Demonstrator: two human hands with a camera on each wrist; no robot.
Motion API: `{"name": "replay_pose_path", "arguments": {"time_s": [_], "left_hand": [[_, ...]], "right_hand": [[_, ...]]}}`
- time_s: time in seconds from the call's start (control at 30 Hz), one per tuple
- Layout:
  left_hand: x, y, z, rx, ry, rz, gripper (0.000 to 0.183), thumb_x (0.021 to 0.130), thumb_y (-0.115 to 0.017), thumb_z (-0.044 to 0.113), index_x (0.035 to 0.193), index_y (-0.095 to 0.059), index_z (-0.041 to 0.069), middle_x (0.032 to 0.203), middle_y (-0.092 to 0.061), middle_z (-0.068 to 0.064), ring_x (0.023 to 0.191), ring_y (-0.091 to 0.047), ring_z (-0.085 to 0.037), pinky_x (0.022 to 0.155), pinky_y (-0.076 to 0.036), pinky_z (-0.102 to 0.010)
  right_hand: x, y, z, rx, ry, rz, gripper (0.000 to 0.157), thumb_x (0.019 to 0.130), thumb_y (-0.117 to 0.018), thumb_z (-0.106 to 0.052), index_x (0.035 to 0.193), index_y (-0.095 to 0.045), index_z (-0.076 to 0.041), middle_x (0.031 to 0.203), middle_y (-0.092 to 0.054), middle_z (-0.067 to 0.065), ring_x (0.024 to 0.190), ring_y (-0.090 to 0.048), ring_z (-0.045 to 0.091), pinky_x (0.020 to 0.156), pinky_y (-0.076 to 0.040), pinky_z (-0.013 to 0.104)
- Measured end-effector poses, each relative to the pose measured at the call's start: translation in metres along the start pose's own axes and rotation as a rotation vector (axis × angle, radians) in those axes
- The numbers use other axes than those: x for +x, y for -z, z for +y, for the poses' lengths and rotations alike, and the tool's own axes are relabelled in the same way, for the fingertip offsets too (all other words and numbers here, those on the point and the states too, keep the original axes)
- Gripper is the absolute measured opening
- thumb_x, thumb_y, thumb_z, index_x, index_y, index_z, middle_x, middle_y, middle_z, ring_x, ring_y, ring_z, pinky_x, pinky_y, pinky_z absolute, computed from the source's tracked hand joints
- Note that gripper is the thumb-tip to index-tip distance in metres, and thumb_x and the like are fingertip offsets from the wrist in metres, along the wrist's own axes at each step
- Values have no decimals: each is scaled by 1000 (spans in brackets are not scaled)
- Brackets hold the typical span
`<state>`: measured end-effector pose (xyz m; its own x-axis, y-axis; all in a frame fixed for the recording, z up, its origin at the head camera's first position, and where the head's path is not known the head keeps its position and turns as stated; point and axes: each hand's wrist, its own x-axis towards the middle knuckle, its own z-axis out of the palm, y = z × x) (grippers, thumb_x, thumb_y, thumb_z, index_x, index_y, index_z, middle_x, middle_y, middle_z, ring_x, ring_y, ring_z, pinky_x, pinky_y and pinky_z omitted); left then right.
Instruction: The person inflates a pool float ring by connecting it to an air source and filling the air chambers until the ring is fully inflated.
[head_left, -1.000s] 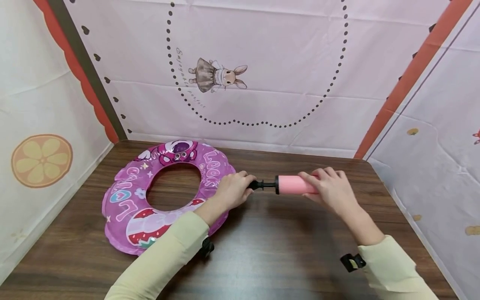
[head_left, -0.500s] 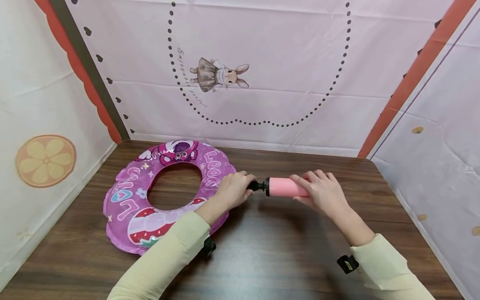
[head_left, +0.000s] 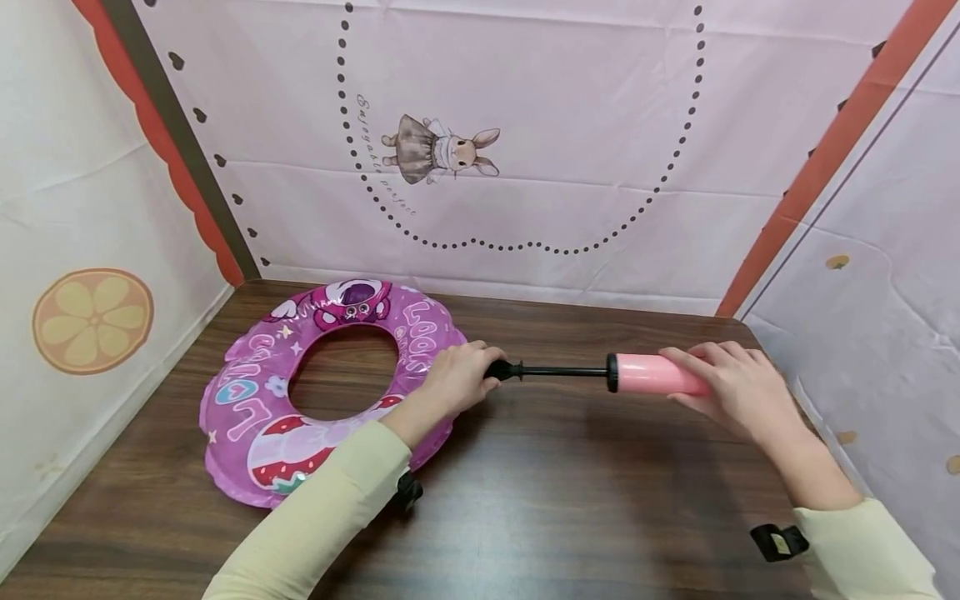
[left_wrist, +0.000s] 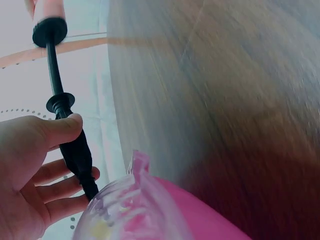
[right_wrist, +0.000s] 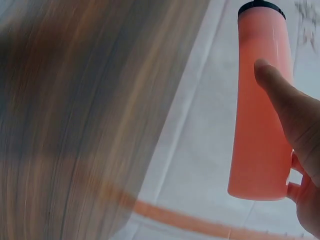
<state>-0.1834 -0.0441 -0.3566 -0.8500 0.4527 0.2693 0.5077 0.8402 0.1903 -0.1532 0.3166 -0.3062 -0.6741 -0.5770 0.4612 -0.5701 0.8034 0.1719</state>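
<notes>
A pink hand pump (head_left: 652, 374) is held level above the table between both hands, its black rod (head_left: 562, 372) drawn well out. My left hand (head_left: 459, 377) grips the black end (left_wrist: 77, 152) of the pump beside the swim ring. In the left wrist view that black end tapers to a tip at the ring's clear edge. My right hand (head_left: 742, 390) holds the pink barrel (right_wrist: 262, 115), with the thumb along its side. The purple inflatable swim ring (head_left: 240, 408), printed with strawberries and letters, lies at the left, puffed out with wrinkled edges.
The dark wooden table (head_left: 540, 500) spans the space below the hands. Behind it hangs a pink printed cloth (head_left: 570, 125) with a rabbit figure. Pale cloth walls (head_left: 75, 200) close off both sides.
The pump's barrel first slid left, hiding the rod, then my right hand pulled it right, baring a long stretch of rod. My left hand and the swim ring shifted slightly left.
</notes>
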Motion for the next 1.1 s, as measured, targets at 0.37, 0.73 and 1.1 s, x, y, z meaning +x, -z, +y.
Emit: {"name": "replay_pose_path", "arguments": {"time_s": [0.37, 0.73, 1.1], "left_hand": [[0, -1, 0, 51, -12, -8, 32, 79, -71, 27, 109, -65, 16, 96, -65, -3, 79, -64, -22, 64, -52, -37], [0, -3, 8, 52, -27, 19, 32, 79, -71, 26, 109, -65, 16, 96, -65, -4, 77, -64, -23, 61, -52, -37], [0, -8, 7, -34, -4, 60, 32, 77, -73, 26, 107, -66, 17, 97, -66, -2, 77, -64, -23, 64, -52, -38]], "right_hand": [[22, -24, -18, -3, 72, 17, 65, 83, -37, -69, 117, -61, -19, 91, -63, 10, 84, -57, 32, 63, -42, 45], [52, -42, -61, -37, 84, 17, 58, 64, -80, -42, 115, -61, -21, 90, -62, 8, 87, -56, 29, 64, -43, 45], [54, -46, -67, -38, 101, 85, 59, 61, -82, -37, 114, -61, -20, 91, -61, 8, 84, -56, 30, 65, -43, 44]]}}
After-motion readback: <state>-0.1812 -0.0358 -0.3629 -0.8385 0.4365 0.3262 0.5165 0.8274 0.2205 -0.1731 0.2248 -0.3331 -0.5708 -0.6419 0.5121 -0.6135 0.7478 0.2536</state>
